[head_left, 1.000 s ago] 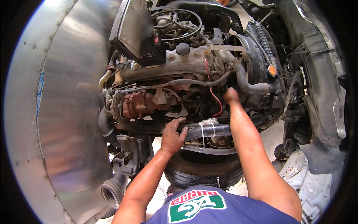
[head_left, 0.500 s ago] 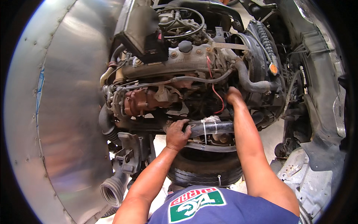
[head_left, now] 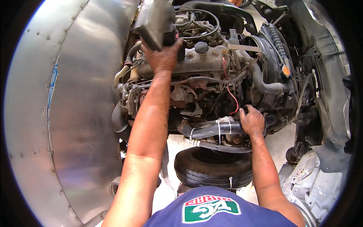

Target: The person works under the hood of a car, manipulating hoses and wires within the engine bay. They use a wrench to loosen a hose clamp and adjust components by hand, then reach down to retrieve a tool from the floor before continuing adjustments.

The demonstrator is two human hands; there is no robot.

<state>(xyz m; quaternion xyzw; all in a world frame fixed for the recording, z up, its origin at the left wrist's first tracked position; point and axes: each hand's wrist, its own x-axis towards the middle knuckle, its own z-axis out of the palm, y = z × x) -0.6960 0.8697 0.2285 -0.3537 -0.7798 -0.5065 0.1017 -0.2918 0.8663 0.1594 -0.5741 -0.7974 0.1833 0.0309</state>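
Observation:
At the top left of the engine, my left hand [head_left: 162, 58] is raised with its fingers around the lower end of a dark box-shaped thing [head_left: 148, 32]. A blurred round grey part covers some of that box, and its kind does not show. My right hand [head_left: 252, 122] rests at the right end of a thick black hose [head_left: 206, 131], holding nothing, thumb and fingers apart. White ties and a crumpled clear wrap are around this hose. A thin red wire [head_left: 233, 99] hangs just above my right fingertips. Between my hands lies the grimy engine [head_left: 189, 68] with its dark cap [head_left: 201, 47].
A riveted sheet-metal panel [head_left: 87, 94] walls off the left. Below the hose lies a tyre [head_left: 213, 170]. To the right stand the fan shroud [head_left: 264, 56], a bent grey hose [head_left: 262, 81], an orange cap [head_left: 285, 71] and dark body panels [head_left: 329, 102].
My left hand has left the black hose and moved up to the dark box, which sits slightly higher. My right hand has come out from deep beside the engine onto the hose. The view has shifted.

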